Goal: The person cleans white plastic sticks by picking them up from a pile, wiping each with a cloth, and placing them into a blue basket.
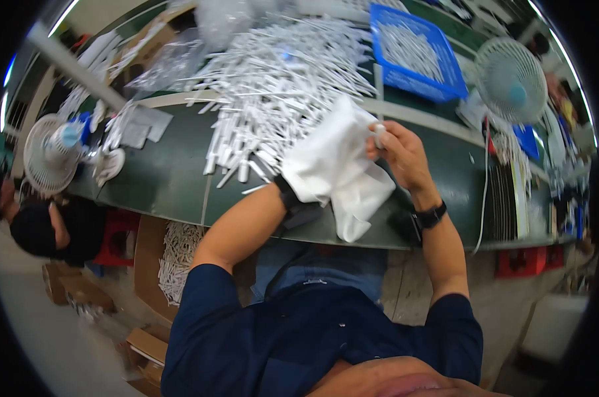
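A white cloth (336,159) drapes over my left hand and hides its fingers; only my left forearm (243,225) and a black band at the wrist show. To the right of the cloth, my right hand (405,155) is closed, its thumb and fingers pinching a small white piece (379,134). Whether that piece is a corner of the cloth or a separate part I cannot tell. Past the cloth, a large heap of slim white plastic sticks (279,79) spreads over the green table (173,175).
A blue basket (422,89) holds more white sticks at the back right. White fans stand at the right (511,79) and left (51,152). A cardboard box (147,264) of white pieces is below the table's left front edge. Another person (54,225) sits at far left.
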`<act>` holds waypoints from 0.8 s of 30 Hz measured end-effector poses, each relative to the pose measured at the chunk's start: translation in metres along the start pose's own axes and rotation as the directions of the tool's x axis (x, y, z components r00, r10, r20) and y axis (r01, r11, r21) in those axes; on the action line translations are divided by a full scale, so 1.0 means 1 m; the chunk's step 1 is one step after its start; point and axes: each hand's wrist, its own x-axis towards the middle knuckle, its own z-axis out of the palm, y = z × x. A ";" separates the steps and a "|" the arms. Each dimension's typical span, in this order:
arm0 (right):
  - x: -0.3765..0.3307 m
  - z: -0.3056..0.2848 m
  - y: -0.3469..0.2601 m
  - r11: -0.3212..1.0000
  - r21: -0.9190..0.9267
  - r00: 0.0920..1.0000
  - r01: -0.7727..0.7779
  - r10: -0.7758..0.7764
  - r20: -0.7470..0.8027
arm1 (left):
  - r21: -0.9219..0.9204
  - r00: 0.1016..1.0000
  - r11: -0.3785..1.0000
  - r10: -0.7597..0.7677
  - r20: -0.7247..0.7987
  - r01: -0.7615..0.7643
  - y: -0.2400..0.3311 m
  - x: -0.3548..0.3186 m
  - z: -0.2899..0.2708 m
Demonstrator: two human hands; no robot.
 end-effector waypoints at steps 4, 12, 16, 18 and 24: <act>0.038 0.026 -0.029 0.983 -0.157 0.993 0.100 -0.108 -0.046 | -0.207 0.985 0.976 0.103 0.135 -0.074 -0.005 0.007 -0.015; 0.183 0.160 -0.067 0.837 -0.516 0.889 0.183 0.083 0.450 | 0.751 0.857 0.432 0.372 0.356 -0.499 0.000 -0.027 -0.034; 0.267 0.217 0.011 0.882 -0.469 0.872 -0.048 0.266 0.411 | -0.236 0.963 0.961 0.192 0.190 -0.145 -0.038 -0.003 -0.066; 0.307 0.240 0.037 0.888 -0.443 0.872 -0.124 0.310 0.378 | -0.237 0.960 0.954 0.225 0.167 -0.182 -0.028 -0.006 -0.067; 0.431 0.309 0.005 0.993 -0.031 0.931 0.111 -0.093 0.352 | -0.279 0.957 0.927 0.281 0.075 -0.250 -0.009 -0.013 -0.028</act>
